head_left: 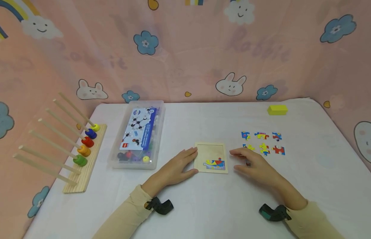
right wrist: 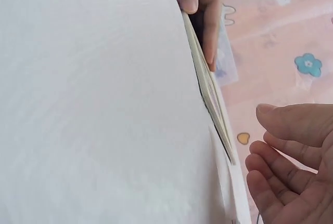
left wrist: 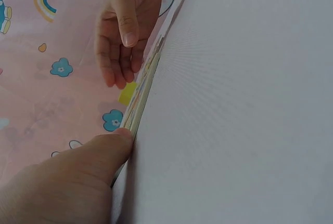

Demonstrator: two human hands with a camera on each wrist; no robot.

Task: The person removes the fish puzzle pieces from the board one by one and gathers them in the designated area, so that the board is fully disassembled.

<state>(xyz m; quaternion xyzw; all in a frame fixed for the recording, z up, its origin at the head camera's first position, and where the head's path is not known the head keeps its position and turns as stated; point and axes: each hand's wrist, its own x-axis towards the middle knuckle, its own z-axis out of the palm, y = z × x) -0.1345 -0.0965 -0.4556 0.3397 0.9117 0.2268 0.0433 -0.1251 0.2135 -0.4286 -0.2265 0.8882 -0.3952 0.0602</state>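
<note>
A small pale wooden puzzle tray (head_left: 209, 152) lies on the white table. Joined jigsaw pieces (head_left: 216, 164) in blue, yellow and red fill part of its lower right. My left hand (head_left: 180, 166) rests against the tray's left edge, fingers extended and thumb at the lower corner. Just right of the tray, my right hand (head_left: 257, 166) hovers with loosely bent fingers; the right wrist view shows nothing between thumb and fingers. Loose puzzle pieces (head_left: 261, 135) lie in rows beyond it, some partly hidden by that hand. A small dark patch shows between its thumb and fingers in the head view.
To the left stands a wooden peg rack (head_left: 92, 149) with coloured beads on several upright rods. Beside it is a clear plastic box (head_left: 153, 156) with a molecular model label. A yellow block (head_left: 277, 110) sits near the table's back right edge.
</note>
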